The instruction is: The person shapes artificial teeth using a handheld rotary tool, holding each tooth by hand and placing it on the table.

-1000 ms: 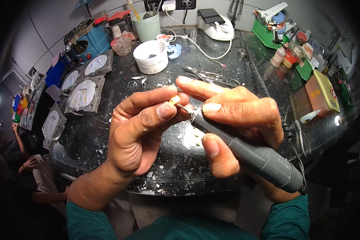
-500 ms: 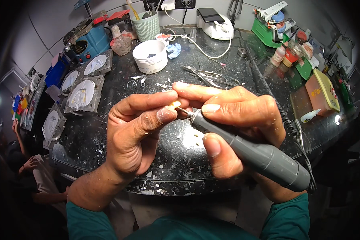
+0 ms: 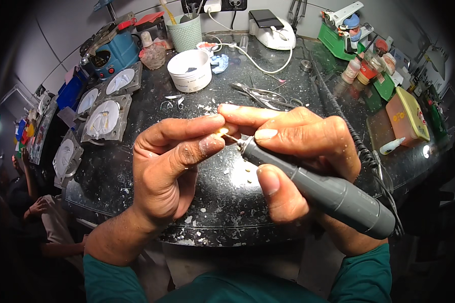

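My left hand pinches a small yellowish tooth-like piece between thumb and fingertips, which hide most of it. Wrapped round a grey rotary handpiece, my right hand holds it slantwise, its tail toward the lower right. The thin metal bur at its tip reaches to the yellowish piece and seems to touch it. My right fingertips meet those of the left hand above it. Under the bright spot of light, tiny yellowish bits lie on the black worktop.
White debris dots the worktop. Behind my hands lie metal pliers and a white tub. Round white plates in frames and a blue machine stand left. The handpiece's coiled cord runs along the right, beside a lidded box.
The handpiece's tail has shifted slightly right and down, and the bur shows a little more. My left hand keeps its pinch almost unmoved.
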A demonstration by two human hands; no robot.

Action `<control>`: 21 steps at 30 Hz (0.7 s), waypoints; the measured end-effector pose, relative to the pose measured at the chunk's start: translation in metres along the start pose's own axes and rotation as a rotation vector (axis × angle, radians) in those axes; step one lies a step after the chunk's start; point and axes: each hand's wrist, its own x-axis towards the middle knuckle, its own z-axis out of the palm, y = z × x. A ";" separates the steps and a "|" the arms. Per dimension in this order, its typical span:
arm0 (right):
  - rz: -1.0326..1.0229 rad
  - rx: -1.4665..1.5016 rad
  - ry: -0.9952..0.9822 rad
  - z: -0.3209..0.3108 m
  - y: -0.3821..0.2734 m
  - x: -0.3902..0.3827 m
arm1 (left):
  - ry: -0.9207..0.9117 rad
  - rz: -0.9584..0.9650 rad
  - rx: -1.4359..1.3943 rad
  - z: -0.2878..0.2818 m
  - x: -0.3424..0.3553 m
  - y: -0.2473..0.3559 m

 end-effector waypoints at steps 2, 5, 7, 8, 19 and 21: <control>0.034 0.025 0.013 0.001 -0.001 -0.001 | -0.008 0.011 0.007 0.000 0.000 0.000; 0.077 0.047 0.014 0.001 -0.002 -0.001 | -0.018 0.015 0.029 -0.002 0.001 0.000; 0.089 0.047 0.012 0.000 -0.003 0.000 | -0.018 0.012 0.024 -0.001 0.001 0.000; 0.091 0.036 0.006 0.000 -0.003 0.000 | -0.018 0.008 0.019 -0.001 0.001 0.000; 0.061 0.039 0.011 0.001 -0.001 -0.001 | -0.015 0.031 0.052 -0.003 -0.001 0.001; 0.050 0.012 -0.004 0.001 -0.001 -0.001 | -0.014 0.019 0.037 -0.003 -0.002 0.000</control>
